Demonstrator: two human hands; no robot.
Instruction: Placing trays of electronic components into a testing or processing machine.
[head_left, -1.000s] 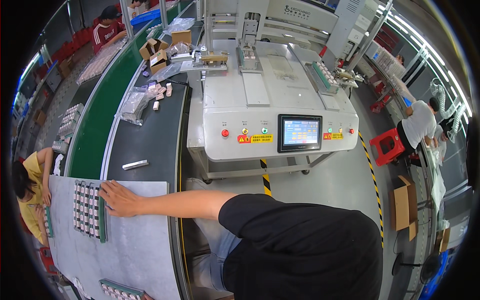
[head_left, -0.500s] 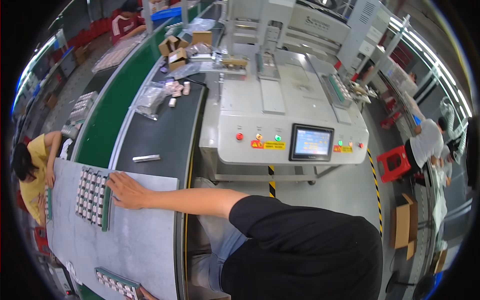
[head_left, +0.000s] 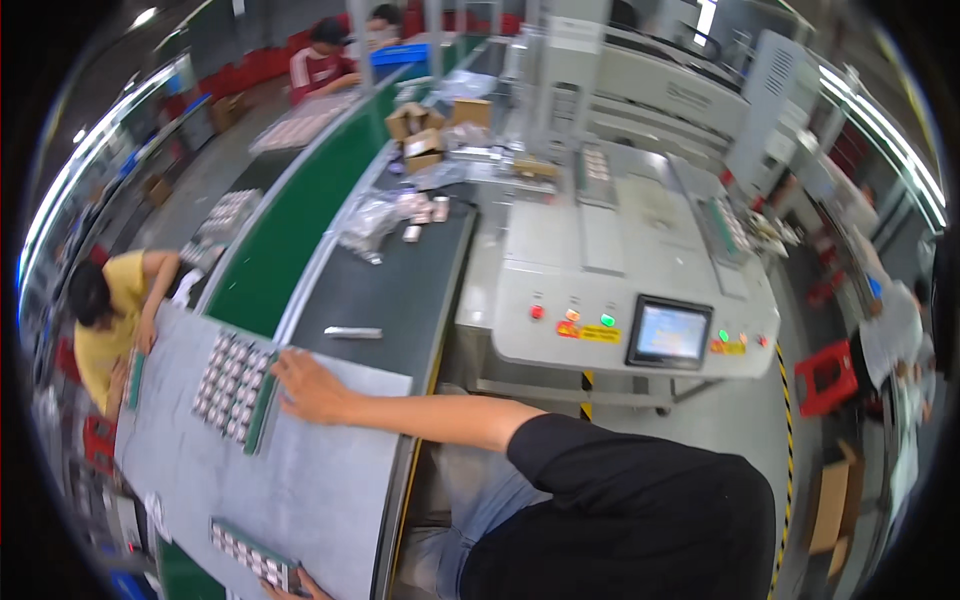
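My right hand [head_left: 315, 388] reaches across the grey board, its fingers curled against the end of a long green rack [head_left: 261, 412]. That rack is the outermost in a block of racks [head_left: 228, 388] filled with rows of small pale pink and dark cylindrical pieces. Near the lower edge of the picture, my left hand [head_left: 300, 587] grips the end of another green rack [head_left: 245, 552] with the same small pieces. Only part of this hand shows. Both racks touch the board [head_left: 345, 460].
A machine with a screen [head_left: 668, 332] and lit buttons stands to the right. Beyond the board lie a metal bar [head_left: 353, 333], plastic bags [head_left: 370, 228] and cartons [head_left: 422, 145]. A person in yellow [head_left: 110, 310] works at the board's left edge, near a green rack [head_left: 134, 378].
The whole view has shifted, so the board and machine sit farther right and lower in the picture. Both hands stay at their racks.
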